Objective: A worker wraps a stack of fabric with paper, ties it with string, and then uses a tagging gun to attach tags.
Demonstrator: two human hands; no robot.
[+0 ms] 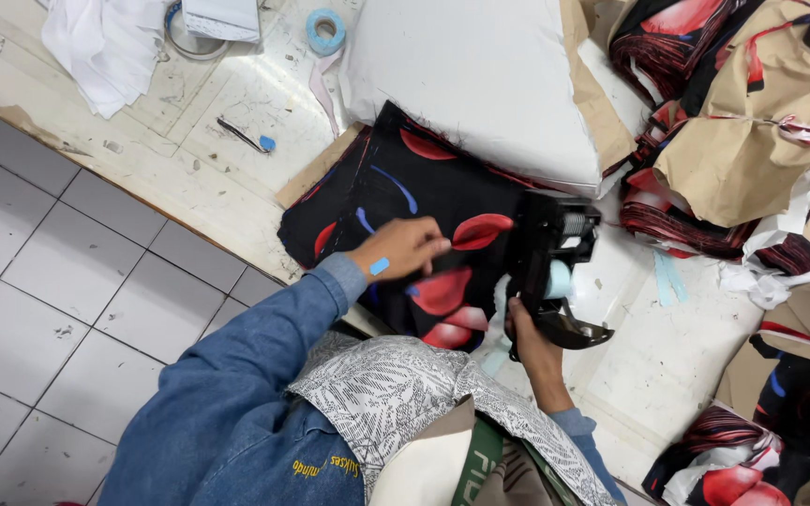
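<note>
Nearest the camera, a grey patterned cloth (405, 394) is seen draped over the person's lap, between two blue denim sleeves. The right hand (532, 339) is closed around the grip of a black labelling gun (555, 267) (a pale blue roll is seen in its middle), which is held just above the right edge of a folded black fabric (405, 211) printed with red and blue shapes. The left hand (403, 248) is laid flat on that fabric, fingers loosely stretched and holding nothing; a small blue sticker (380, 266) is stuck to its back. The fabric lies on the worn white counter (208, 155), near its front edge, partly tucked under a large white pillow-like bundle (480, 80). To the right, heaps of similar printed pieces wrapped in brown paper (752, 141) are piled. Farther back on the counter, a small black clipper with a blue tip (246, 137), a roll of pale blue tape (326, 30) and a crumpled white cloth (105, 47) are found. Grey floor tiles (58, 281) are seen at the left.
</note>
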